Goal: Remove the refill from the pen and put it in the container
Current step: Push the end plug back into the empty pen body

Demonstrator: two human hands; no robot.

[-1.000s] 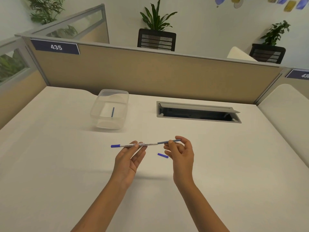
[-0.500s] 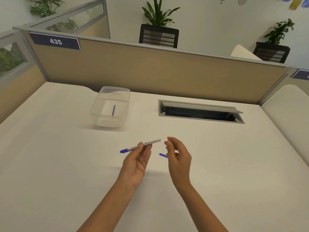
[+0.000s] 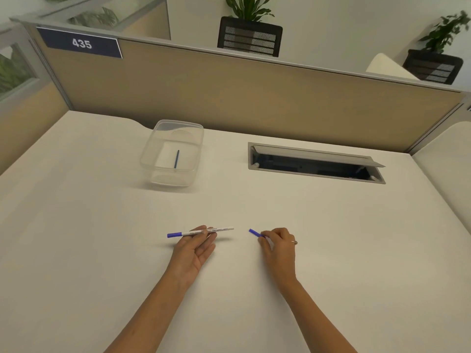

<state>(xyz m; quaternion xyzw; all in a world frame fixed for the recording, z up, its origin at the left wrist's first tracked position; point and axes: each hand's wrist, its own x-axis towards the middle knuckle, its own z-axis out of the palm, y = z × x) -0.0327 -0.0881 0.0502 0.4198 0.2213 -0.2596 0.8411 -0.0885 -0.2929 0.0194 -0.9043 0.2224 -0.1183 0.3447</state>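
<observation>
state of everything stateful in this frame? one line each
pen barrel: held in left hand, level, blue cap on its left end, right end open
small blue piece: pinched by right hand fingers, at desk level
container: lidless, upright
blue refill: lying inside container
desk cable hatch: flap open

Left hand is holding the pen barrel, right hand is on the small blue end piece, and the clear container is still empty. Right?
Not quite. The head view shows a thin blue stick lying in the container. The rest holds: left hand holds the pen barrel, right hand is on the blue end piece.
</observation>
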